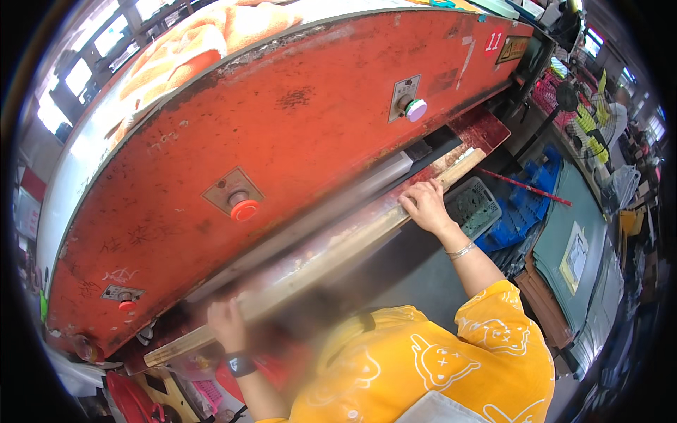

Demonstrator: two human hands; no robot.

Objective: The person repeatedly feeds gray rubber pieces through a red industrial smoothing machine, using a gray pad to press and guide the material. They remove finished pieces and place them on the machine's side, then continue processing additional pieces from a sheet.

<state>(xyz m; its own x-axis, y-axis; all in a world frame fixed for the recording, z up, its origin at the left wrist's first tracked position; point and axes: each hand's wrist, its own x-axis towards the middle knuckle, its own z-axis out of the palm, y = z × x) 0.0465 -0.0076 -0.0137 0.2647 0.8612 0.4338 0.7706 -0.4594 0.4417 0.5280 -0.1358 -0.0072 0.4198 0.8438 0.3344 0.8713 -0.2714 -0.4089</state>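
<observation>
Wooden strip (324, 268) runs slantwise along the near side of the red machine (296, 134), below its buttons. Right hand (425, 203): grip bent over the strip's far right part; pinching cannot be told. Left hand (227, 326): blurred at its near left part; grip state cannot be told.

The machine (282, 151) stands before the person, a towel (204, 49) on its top. Below its front runs a bar (352, 244), left hand (227, 326) near its left end, right hand (425, 204) near its right. Rightward lie crates (523, 211), then stacked sheets (575, 211).
</observation>
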